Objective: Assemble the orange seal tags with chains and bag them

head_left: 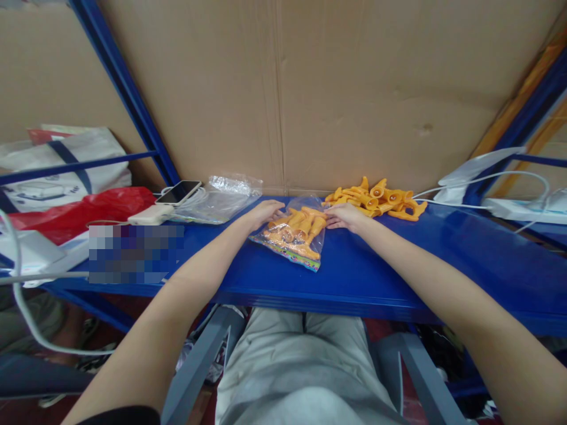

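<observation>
A clear plastic bag (295, 233) lies on the blue tabletop in front of me, with several orange hollow plastic pieces inside and a colourful printed strip along its near edge. At its far left side, my left hand (267, 213) has its fingers closed on the plastic. On the opposite side, my right hand (344, 217) pinches the bag's right edge, its fingertips partly hidden by the film. Just beyond my right hand is a loose pile of similar orange plastic pieces (381, 199), with flared, open ends.
Flat clear bags (217, 198) lie left of my left hand, beside a phone (179, 193) and a white power bank (150, 215). Farther left are a red plastic bag (88, 209) and white cables. A cardboard wall (283, 94) rises behind the blue table (398, 265). Blue posts stand on both sides.
</observation>
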Motion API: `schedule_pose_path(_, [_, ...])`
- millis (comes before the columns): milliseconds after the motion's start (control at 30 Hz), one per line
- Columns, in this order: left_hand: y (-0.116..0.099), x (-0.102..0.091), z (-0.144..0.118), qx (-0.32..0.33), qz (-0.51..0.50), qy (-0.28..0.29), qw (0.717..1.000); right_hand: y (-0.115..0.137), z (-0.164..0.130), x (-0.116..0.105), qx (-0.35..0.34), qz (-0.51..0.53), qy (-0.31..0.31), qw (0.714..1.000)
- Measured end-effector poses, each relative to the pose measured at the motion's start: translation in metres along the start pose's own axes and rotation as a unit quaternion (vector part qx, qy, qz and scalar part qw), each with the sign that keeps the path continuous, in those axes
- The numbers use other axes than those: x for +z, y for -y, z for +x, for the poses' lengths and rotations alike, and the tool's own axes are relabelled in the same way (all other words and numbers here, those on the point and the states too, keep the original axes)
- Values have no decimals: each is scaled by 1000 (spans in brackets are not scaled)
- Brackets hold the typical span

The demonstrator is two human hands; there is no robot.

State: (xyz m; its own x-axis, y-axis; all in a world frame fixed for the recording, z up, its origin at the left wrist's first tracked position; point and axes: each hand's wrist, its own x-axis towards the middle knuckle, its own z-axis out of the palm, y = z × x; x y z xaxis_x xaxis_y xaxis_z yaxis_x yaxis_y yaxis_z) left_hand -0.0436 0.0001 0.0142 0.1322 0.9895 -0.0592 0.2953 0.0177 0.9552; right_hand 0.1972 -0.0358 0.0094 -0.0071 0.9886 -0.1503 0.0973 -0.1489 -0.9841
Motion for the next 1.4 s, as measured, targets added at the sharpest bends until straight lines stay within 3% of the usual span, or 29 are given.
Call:
schedule_pose_path(233, [-2,-6,-1,-67,-73,56,994,3,-2,6,-53,114,30,992])
schedule_pose_path(400, [-6,0,-7,-34,-87,24,995,2,-2,5,-53,113,61,990])
schedule_pose_path(600, [-9,2,-7,-7,-125,-54,991,5,-2,4,-11,108,18,994])
schedule_pose_path(700, [-8,1,-6,-1,-126,-45,991,5,-1,4,-8,118,9,993])
schedule_pose_path(933, [-5,-2,-8,-14,-116,35,993,-4,3,3,-27,110,22,993])
schedule_pose_path(1233, [-3,-9,-1,30,-68,20,997,-4,9,-8,-71,84,23,994])
schedule_pose_path(1400, [-2,-6,2,36,-66,-15,997,-7,14,-10,-100,70,17,992])
